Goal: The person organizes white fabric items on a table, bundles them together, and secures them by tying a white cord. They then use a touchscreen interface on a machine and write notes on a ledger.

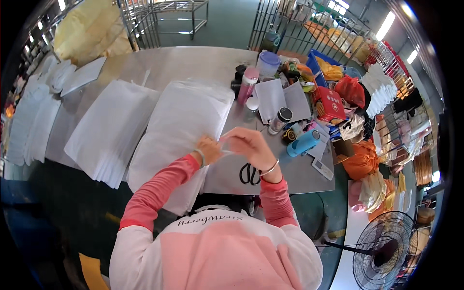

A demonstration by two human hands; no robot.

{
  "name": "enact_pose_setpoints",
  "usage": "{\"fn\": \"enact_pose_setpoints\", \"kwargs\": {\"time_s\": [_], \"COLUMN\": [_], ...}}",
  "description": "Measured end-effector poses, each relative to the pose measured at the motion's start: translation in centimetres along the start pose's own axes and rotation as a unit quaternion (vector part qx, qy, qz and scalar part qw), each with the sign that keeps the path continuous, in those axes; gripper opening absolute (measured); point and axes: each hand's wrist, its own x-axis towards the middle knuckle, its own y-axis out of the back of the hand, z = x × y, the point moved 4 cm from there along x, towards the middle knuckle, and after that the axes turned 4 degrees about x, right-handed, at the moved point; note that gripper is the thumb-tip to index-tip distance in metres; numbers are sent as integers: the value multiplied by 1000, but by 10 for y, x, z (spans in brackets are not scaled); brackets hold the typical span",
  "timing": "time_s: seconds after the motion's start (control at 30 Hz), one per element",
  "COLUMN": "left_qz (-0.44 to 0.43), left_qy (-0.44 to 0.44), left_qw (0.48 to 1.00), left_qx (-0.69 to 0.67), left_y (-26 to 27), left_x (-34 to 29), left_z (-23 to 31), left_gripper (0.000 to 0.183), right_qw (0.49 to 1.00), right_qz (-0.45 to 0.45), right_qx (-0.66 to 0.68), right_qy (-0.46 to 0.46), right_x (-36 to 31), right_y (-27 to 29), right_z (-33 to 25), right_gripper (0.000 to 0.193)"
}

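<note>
In front of me lies a thick stack of thin white sheets or bags (pixel 181 113), slightly see-through at the edges. My left hand (pixel 208 149) rests at this stack's right edge with its fingers curled in; what they hold, if anything, is too small to make out. Just to the right, my right hand (pixel 247 146) is raised over the metal table (pixel 224 176), its fingers bent toward the left hand and blurred by motion. A thin whitish strip shows between the two hands. Black-handled scissors (pixel 250 174) lie below my right hand, near the table's front edge.
A second white stack (pixel 108 130) fans out on the left, with more white pieces (pixel 36 121) beyond it. To the right stand a blue bottle (pixel 303 143), a dark-lidded tumbler (pixel 280 121), a pink bottle (pixel 248 84) and a red box (pixel 329 104). A fan (pixel 385 252) stands at lower right.
</note>
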Motion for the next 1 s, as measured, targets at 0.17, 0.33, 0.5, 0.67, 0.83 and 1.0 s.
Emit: {"fn": "enact_pose_setpoints", "kwargs": {"time_s": [0.17, 0.33, 0.5, 0.67, 0.83, 1.0], "left_qz": [-57, -135, -195, -215, 2, 149], "left_qy": [61, 24, 113, 6, -193, -296], "left_qw": [993, 989, 926, 967, 979, 941], "left_qx": [-82, -60, -304, -136, -72, -69], "left_y": [-3, -13, -9, -6, 22, 40], "left_x": [8, 7, 5, 13, 13, 7], "left_z": [-7, -13, -28, -27, -6, 5], "left_gripper": [28, 33, 31, 19, 6, 6], "right_qw": [981, 956, 969, 983, 972, 956], "right_qz": [2, -31, 25, -5, 146, 180], "right_qx": [-192, -288, -230, -139, -92, 83], "right_qy": [-5, -41, -90, -123, -160, -215], "right_x": [22, -11, -35, -33, -32, -23], "right_y": [10, 11, 10, -1, 11, -7], "right_z": [57, 169, 173, 180, 213, 232], "right_gripper": [18, 21, 21, 24, 28, 29]}}
